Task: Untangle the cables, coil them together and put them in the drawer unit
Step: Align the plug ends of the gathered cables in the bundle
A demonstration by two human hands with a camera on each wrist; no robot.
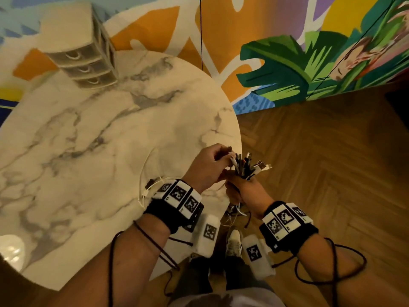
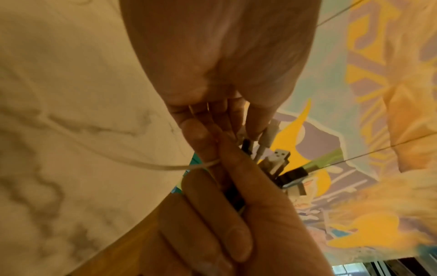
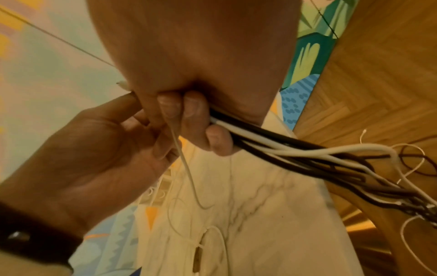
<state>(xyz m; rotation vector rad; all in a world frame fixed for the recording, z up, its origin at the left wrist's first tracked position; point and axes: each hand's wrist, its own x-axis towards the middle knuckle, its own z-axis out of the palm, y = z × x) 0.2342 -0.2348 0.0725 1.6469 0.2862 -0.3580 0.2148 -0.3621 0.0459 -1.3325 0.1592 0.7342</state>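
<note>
while left hand (image 1: 207, 166) pinches, right hand (image 1: 244, 188) grips cables (image 1: 247, 166).

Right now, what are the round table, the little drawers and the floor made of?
The table looks like polished marble or a marble print: creamy with grey veins and a glossy glare spot. The drawer unit seems plastic, with a pale frame and see-through smoky drawer fronts. The floor looks like varnished wood, laid in a herringbone pattern.

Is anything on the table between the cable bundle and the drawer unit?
Nothing visible: bare marble tabletop separates the black and white cable bundle, held in the right hand, from the white three-drawer unit. Its drawers are shut, though.
</note>
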